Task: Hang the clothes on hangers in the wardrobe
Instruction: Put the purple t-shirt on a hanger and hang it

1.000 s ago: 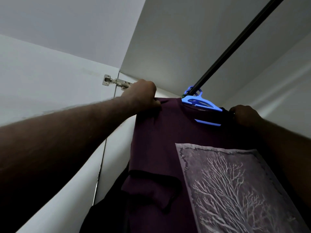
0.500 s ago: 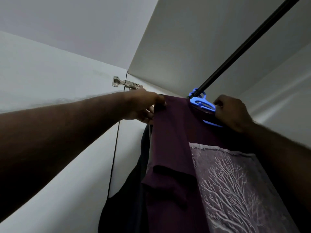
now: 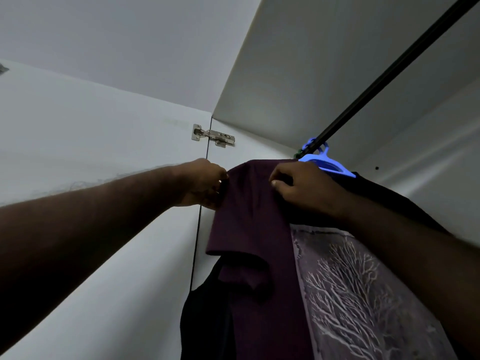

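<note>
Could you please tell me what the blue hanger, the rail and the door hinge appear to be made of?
The hanger looks like moulded plastic: bright blue, smooth, with a slight sheen. The rail is probably metal with a dark matt finish; it is thin, straight and ridged lengthwise. The hinge is metal, silvery and shiny, with screw heads showing.

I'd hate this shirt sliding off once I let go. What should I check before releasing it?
1. Blue hanger hooked over the rail: ok.
2. Left hand grips the maroon shirt at its shoulder edge: ok.
3. Right hand pinches the fabric near the collar: ok.
4. Near shoulder seated on the hanger arm: cannot tell, fabric hides it.
5. Far shoulder seated: cannot tell, the right arm covers it.
</note>
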`<state>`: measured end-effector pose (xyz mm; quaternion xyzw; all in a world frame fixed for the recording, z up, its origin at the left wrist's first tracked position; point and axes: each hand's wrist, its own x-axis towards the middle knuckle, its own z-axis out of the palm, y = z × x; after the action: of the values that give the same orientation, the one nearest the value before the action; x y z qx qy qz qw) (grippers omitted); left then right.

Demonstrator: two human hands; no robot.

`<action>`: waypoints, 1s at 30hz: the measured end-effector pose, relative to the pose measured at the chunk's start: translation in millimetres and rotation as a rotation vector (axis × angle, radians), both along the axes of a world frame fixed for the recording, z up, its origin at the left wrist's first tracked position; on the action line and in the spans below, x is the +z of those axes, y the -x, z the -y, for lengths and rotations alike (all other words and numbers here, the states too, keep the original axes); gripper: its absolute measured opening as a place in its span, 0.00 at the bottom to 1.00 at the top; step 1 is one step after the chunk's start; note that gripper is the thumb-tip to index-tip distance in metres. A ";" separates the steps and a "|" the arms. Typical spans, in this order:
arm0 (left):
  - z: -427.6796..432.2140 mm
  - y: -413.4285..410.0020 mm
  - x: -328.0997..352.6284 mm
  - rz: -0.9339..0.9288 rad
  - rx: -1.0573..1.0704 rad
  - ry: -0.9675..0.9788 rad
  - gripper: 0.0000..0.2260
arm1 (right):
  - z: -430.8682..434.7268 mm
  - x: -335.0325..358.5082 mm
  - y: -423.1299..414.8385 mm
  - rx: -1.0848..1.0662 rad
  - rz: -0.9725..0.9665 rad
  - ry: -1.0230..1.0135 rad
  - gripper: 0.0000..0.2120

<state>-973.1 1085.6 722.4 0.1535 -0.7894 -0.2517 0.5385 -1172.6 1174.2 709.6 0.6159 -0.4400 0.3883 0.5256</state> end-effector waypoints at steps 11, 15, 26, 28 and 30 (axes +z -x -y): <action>-45.5 -49.7 -8.5 0.140 0.425 0.177 0.12 | 24.0 -38.6 -39.3 -0.114 -0.041 -0.290 0.25; -59.5 -83.2 -1.0 0.145 0.525 0.182 0.08 | 27.0 -41.6 -48.6 0.007 0.069 -0.376 0.23; -99.9 -7.3 -70.6 0.148 -0.092 0.360 0.05 | -23.2 -24.2 -42.6 0.684 0.617 -0.683 0.16; -97.7 -0.8 -81.7 0.100 -0.145 0.339 0.05 | -34.1 -25.3 -34.9 0.621 0.618 -0.545 0.05; -83.7 -2.9 -90.7 -0.039 0.014 0.461 0.04 | -42.5 -22.6 -21.2 0.609 0.681 -0.456 0.02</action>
<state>-970.1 1169.3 631.7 0.0268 -0.8144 -0.0638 0.5762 -1151.4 1216.7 687.0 0.6539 -0.4602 0.5967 0.0675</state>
